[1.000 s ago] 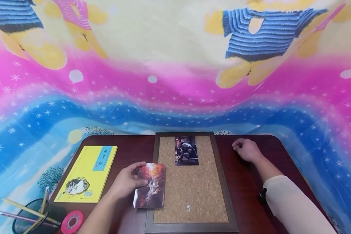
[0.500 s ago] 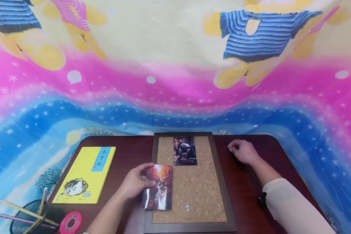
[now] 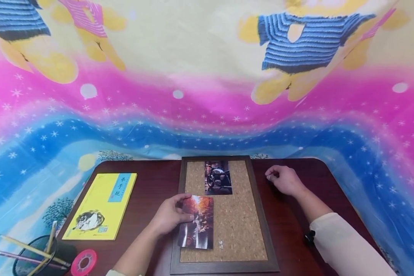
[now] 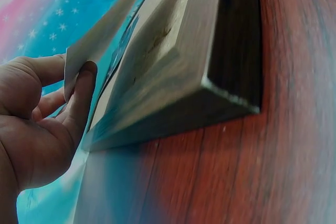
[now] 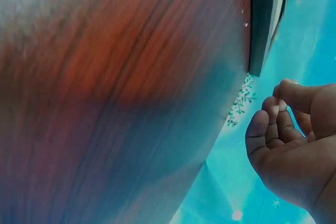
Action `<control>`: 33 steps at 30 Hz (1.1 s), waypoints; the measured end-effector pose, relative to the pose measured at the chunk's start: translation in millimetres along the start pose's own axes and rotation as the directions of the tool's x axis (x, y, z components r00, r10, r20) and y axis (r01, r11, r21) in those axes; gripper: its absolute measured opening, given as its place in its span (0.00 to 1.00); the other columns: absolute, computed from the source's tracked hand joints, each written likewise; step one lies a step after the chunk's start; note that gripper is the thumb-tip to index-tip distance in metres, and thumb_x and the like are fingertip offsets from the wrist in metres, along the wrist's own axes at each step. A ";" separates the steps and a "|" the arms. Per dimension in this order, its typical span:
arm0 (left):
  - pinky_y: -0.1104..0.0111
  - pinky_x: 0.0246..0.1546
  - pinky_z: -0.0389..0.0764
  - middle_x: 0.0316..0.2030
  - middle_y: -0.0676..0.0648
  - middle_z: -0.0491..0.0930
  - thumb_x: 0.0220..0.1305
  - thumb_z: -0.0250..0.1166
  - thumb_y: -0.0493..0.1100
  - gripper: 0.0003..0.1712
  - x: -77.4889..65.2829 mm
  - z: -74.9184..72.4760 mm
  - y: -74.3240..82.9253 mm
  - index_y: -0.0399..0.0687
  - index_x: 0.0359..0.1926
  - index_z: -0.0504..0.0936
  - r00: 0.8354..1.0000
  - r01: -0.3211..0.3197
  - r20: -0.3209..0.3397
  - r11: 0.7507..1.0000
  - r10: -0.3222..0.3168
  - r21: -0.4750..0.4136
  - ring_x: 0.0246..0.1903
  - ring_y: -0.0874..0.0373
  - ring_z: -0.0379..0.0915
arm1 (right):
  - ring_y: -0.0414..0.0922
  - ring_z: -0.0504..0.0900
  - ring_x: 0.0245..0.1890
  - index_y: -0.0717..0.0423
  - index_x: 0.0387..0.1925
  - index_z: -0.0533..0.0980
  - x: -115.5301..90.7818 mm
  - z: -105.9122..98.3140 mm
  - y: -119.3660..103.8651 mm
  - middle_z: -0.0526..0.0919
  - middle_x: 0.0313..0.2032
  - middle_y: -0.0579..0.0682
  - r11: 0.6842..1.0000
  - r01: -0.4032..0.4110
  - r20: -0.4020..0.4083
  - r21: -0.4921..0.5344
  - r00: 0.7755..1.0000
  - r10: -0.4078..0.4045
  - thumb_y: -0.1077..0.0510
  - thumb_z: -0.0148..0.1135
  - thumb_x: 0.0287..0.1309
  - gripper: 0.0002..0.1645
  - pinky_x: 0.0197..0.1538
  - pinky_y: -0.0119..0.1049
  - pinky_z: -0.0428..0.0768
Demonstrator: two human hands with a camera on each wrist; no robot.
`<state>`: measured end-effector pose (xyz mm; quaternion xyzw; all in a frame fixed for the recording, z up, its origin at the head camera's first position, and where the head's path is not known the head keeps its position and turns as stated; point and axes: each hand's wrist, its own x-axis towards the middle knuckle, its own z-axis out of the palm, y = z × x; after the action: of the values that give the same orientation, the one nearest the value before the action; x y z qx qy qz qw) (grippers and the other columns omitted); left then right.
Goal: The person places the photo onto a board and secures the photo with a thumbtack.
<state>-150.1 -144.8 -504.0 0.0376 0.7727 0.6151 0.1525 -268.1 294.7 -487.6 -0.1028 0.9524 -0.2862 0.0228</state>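
Note:
My left hand [image 3: 170,216] pinches a photo print [image 3: 200,222] of a glowing orange autumn stream, thumb on its front. The print is over the left part of a framed cork board [image 3: 241,222]; the left wrist view shows the print [image 4: 100,40] raised off the board and tilted. At the top of the cork lies a motorcycle photo [image 3: 218,178]. Right of the board, my right hand [image 3: 284,180] is loosely curled. In the right wrist view, its thumb is close to the index finger, with nothing visible between the fingertips.
On the left of the dark red wooden table [image 3: 155,172] lies a yellow book [image 3: 107,207]. A black mesh cup [image 3: 62,253] with several pencils and a pink tape roll [image 3: 84,262] are at the front left. A small whitish mark [image 3: 221,244] shows low on the cork.
My left hand has carried the autumn print rightward, from the frame's left edge to over the cork. The right hand has shifted slightly left, towards the board. The motorcycle photo stays in place.

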 end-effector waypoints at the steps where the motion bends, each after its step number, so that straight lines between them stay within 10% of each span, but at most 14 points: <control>1: 0.58 0.33 0.87 0.33 0.41 0.87 0.52 0.78 0.32 0.45 0.5 1.7 0.0 0.37 0.71 0.71 1.000 0.001 0.004 1.000 -0.001 -0.004 0.31 0.50 0.86 | 0.47 0.81 0.37 0.53 0.44 0.84 -1.1 0.8 -1.3 0.86 0.37 0.47 1.000 0.000 0.007 0.004 1.000 0.000 0.61 0.61 0.71 0.07 0.41 0.46 0.78; 33: 0.69 0.17 0.74 0.21 0.49 0.81 0.48 0.81 0.35 0.45 20.0 46.4 3.0 0.36 0.69 0.74 0.998 -0.065 0.016 0.991 0.063 0.117 0.17 0.62 0.72 | 0.42 0.82 0.38 0.52 0.40 0.84 -21.0 30.0 -47.6 0.86 0.35 0.43 0.994 0.095 0.017 0.056 0.995 -0.097 0.61 0.67 0.67 0.02 0.44 0.44 0.79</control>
<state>-156.4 -95.6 -514.0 0.0750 0.8050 0.5729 0.1348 -235.9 244.1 -486.8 -0.1506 0.9379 -0.3119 0.0210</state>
